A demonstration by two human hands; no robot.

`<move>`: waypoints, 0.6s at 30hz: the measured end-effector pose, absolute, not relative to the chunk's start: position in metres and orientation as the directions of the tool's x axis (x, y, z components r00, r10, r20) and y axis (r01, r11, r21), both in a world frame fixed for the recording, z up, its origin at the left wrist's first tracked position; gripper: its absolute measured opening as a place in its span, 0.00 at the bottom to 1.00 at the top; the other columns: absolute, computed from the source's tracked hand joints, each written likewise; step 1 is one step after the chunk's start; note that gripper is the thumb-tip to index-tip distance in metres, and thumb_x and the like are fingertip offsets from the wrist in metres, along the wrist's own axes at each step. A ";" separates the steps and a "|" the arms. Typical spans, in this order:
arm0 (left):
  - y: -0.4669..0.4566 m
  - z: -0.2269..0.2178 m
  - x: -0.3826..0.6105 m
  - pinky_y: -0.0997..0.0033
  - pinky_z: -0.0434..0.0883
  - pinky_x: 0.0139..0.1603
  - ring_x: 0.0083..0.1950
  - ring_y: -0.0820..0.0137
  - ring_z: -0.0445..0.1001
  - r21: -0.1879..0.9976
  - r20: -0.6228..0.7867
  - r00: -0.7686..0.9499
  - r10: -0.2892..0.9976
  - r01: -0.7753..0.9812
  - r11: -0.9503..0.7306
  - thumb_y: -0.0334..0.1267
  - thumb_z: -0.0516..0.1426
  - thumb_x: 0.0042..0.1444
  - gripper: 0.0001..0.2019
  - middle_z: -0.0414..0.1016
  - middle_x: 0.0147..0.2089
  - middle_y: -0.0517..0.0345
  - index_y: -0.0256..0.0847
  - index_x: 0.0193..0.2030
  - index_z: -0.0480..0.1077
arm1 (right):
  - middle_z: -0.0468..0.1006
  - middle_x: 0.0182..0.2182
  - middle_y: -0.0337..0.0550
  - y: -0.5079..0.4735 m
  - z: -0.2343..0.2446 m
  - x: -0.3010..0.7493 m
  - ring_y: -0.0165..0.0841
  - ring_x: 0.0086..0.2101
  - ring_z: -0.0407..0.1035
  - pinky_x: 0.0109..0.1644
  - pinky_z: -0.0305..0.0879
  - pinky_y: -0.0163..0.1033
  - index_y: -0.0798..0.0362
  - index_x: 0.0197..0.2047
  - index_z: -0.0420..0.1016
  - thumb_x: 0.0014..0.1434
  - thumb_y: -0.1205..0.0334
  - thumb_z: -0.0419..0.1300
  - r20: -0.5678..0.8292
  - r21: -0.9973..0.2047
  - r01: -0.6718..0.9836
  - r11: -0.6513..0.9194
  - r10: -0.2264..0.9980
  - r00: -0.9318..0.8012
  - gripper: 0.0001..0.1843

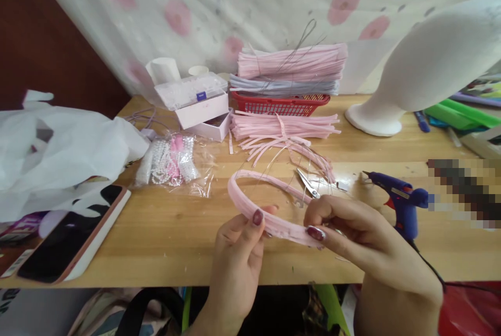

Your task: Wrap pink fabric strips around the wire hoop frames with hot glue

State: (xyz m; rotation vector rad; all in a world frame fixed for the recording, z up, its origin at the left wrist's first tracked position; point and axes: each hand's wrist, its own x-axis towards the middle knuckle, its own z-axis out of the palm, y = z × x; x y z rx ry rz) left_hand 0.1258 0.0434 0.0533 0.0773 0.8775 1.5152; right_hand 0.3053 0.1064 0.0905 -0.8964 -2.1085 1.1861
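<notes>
A pink fabric-wrapped headband [250, 190] curves above the front of the wooden table [176, 237]. My left hand [238, 252] pinches its near side between thumb and fingers. My right hand [352, 231] pinches the same band a little to the right, thumb on top. Small scissors [307, 183] lie just behind my right hand. A blue glue gun [399, 200] rests to its right, nozzle pointing left.
Loose pink strips [282, 130] lie mid-table before a red basket [279, 104] stacked with more. A bag of pearl beads [172, 166], pink boxes [199, 106], a white plastic bag [58, 153], a phone [70, 234] and a white mannequin head [426, 64] stand around.
</notes>
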 end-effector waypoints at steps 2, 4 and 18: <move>0.043 0.052 0.127 0.83 0.75 0.38 0.31 0.77 0.77 0.569 -0.424 -0.134 0.896 -0.809 0.148 0.43 0.76 0.40 0.13 0.84 0.30 0.56 0.39 0.30 0.85 | 0.72 0.25 0.38 0.107 0.087 0.310 0.28 0.24 0.65 0.26 0.63 0.32 0.52 0.31 0.72 0.68 0.53 0.59 0.179 -0.879 0.250 0.406 0.767 -0.616 0.15; 0.041 0.052 0.129 0.82 0.74 0.38 0.32 0.77 0.76 0.589 -0.394 -0.094 0.914 -0.790 0.173 0.43 0.75 0.44 0.11 0.84 0.30 0.56 0.40 0.32 0.85 | 0.72 0.24 0.38 0.108 0.082 0.315 0.29 0.25 0.65 0.26 0.63 0.33 0.51 0.31 0.72 0.68 0.53 0.60 0.203 -0.884 0.222 0.412 0.765 -0.612 0.15; 0.049 0.053 0.117 0.84 0.71 0.33 0.28 0.81 0.68 0.414 -0.291 -0.013 0.957 -0.903 0.113 0.41 0.77 0.39 0.19 0.74 0.29 0.62 0.40 0.39 0.84 | 0.70 0.23 0.38 0.117 0.067 0.327 0.30 0.25 0.65 0.27 0.63 0.35 0.51 0.32 0.74 0.66 0.58 0.62 0.316 -0.934 -0.070 0.350 0.719 -0.620 0.10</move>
